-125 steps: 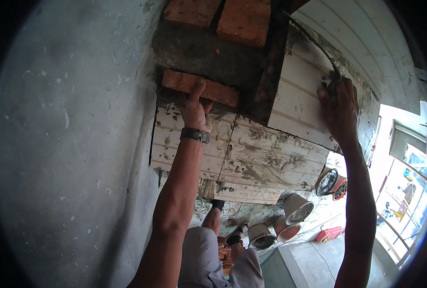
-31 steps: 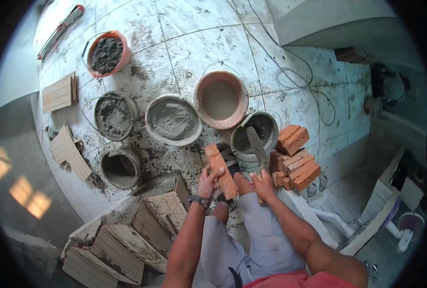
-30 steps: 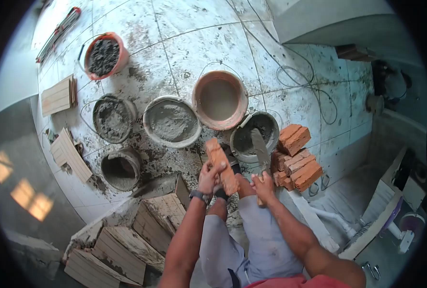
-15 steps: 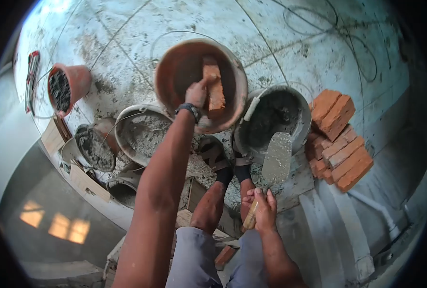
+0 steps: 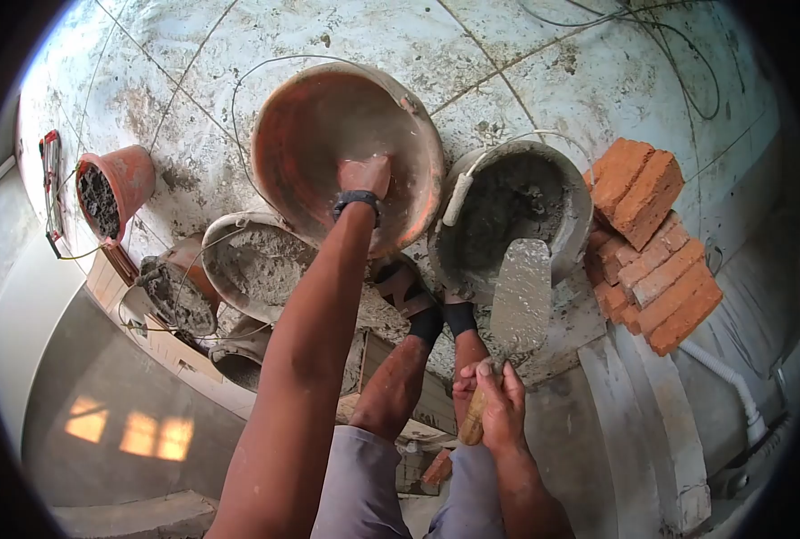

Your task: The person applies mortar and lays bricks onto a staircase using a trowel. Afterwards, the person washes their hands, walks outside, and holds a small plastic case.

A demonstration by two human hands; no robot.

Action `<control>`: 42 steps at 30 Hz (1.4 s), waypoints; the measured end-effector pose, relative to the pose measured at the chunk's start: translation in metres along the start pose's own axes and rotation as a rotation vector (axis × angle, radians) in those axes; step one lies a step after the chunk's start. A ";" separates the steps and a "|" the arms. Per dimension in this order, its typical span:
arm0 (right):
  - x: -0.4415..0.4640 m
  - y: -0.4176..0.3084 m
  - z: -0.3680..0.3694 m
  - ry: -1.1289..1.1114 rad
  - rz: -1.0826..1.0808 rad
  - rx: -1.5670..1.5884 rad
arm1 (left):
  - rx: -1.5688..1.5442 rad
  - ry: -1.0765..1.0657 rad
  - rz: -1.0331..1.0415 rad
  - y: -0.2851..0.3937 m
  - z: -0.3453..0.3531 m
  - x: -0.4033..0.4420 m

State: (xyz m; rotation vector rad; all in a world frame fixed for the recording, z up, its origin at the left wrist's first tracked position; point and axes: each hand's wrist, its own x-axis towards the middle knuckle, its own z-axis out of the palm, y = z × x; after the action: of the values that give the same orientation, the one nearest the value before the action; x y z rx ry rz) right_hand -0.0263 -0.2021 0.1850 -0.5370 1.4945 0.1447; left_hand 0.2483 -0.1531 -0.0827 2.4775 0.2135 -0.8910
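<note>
The left hand (image 5: pixel 366 175) is sunk in cloudy water inside the wide orange bucket (image 5: pixel 274 135), its fingers below the waterline; I cannot tell how far they are open or what they grip. A dark watch (image 5: pixel 356 201) circles that wrist. The right hand (image 5: pixel 499 400) is closed round the wooden handle of a trowel (image 5: pixel 521 301), thumb lying along it.

The trowel's long axis runs away from the person, leaning a little to the right; its broad, wet blade faces up, and the tip overlaps the near rim of the mortar bucket (image 5: pixel 582 202). Whether it touches that rim is unclear.

The mortar bucket stands just beside the orange one, with a stack of bricks (image 5: pixel 679 292) to its right. To the left are a grey tub (image 5: pixel 209 247) of mortar and, farther off, a red pail (image 5: pixel 137 184) of dark mix. All stand on a pale tiled floor (image 5: pixel 476 54), splashed with mortar. Warm light patches (image 5: pixel 159 437) fall at lower left; a white pipe (image 5: pixel 733 379) runs at lower right.
</note>
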 end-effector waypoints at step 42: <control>0.089 -0.091 -0.037 -0.129 0.119 -0.930 | -1.349 -0.556 -0.171 0.024 -0.064 -0.180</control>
State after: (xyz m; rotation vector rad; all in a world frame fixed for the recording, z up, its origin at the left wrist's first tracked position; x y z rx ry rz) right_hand -0.0139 -0.3176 0.1223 -1.1472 1.2726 0.9770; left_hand 0.1516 -0.1388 0.0838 0.9511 0.5865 -0.9757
